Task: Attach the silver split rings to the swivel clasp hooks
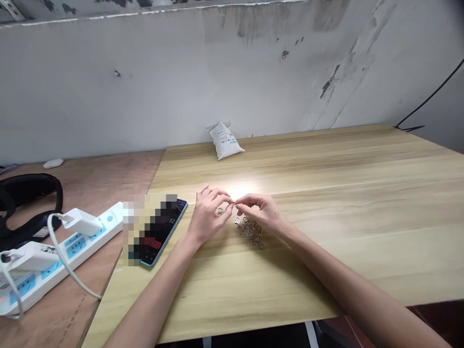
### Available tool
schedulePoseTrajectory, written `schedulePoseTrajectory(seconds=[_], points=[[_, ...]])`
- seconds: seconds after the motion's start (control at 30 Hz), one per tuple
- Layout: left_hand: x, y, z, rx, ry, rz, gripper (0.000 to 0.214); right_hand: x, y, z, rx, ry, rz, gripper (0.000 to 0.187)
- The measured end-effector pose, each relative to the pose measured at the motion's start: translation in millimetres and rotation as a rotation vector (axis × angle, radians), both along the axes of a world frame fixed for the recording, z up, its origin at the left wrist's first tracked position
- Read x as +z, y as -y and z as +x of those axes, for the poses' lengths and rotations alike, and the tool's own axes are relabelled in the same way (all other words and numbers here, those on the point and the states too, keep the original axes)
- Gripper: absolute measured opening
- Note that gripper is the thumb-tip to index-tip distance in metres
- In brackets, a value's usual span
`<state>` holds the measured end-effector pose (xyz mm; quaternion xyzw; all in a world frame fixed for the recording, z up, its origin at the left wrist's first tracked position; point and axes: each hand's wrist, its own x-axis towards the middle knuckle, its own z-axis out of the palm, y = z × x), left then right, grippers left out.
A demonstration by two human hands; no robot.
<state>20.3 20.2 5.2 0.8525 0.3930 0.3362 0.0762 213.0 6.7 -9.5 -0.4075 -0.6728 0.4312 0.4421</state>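
Note:
Near the middle of the wooden table, my left hand (212, 212) and my right hand (263, 212) meet fingertip to fingertip. Both pinch one small metal ring piece (235, 203) between thumb and forefinger; it is too small to make out fully. Just below my right hand lies a loose pile of silver key rings and clasps (250, 232), partly hidden by that hand. Under my left palm, a separate metal ring piece (220, 211) shows beside the thumb.
A phone (165, 234) lies left of my left forearm, partly blurred out. Farther left are a white power strip (78, 249) with plugged-in chargers and a black padded strap (32, 188). A white plastic packet (225, 141) rests against the wall at the back.

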Motion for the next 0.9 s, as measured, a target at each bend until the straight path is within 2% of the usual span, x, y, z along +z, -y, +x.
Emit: schedulePoseTrajectory(seconds=[0.13,0.33,0.57,0.9], points=[[-1.9,1.1,1.6,0.058,0.065,-0.117,0.006,-3.2,1.8,-2.3,-0.069,0.142,0.222,0.012],[-4.6,1.2,2.9,0.046,0.371,-0.444,0.011,-7.0,1.3,-1.1,-0.163,0.344,0.545,0.018],[-5.5,-1.1,2.4,-0.004,0.497,-0.678,0.014,-5.4,0.6,3.7,-0.136,0.595,0.621,0.028],[-6.3,-0.8,3.1,0.052,0.533,-0.741,0.016,3.9,4.8,5.9,-0.129,0.830,0.893,0.026]])
